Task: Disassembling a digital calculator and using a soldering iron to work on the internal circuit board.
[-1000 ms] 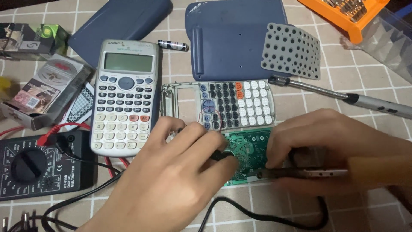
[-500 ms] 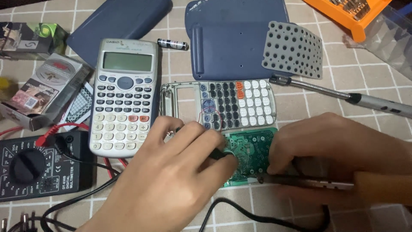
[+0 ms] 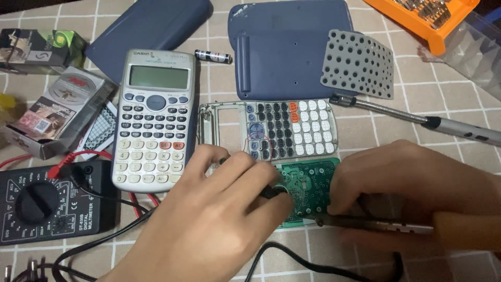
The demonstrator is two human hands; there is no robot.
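Green PCB (image 3: 305, 183) sits at center, just below the opened calc front (image 3: 282, 128), which lies keys-up w/ its frame empty on the left side. Left hand (image 3: 219, 219) comes in from 7 o'clock, fingers curled shut on a small dark probe tip (image 3: 271, 192) that touches the board's left edge. Right hand (image 3: 412, 183) comes in from 3 o'clock and is closed around a soldering iron (image 3: 376, 224), held near flat, metal tip (image 3: 321, 222) pointing toward 9 o'clock at the board's lower edge. Can't tell if the tip actually touches the board, fingers block it.

Around it: whole grey calc (image 3: 155, 117) at 10 o'clock, upright and just beside the opened one. Black multimeter (image 3: 49, 201) at 9 o'clock, red and black leads running toward the left hand. Blue back shell (image 3: 284, 49) at 12 o'clock w/ the grey rubber keypad (image 3: 357, 62) lying partly on its right side. Blue slide cover (image 3: 148, 28) at 11 o'clock, AA cell (image 3: 213, 56) between the two blue pieces. Electric screwdriver (image 3: 417, 119) at 2 o'clock, orange bit case (image 3: 422, 18) in the far top right corner. Couple of small boxes (image 3: 52, 112) at far left. Black cable (image 3: 313, 258) loops along the bottom under both hands. All on a tan checked cloth (image 3: 417, 83).
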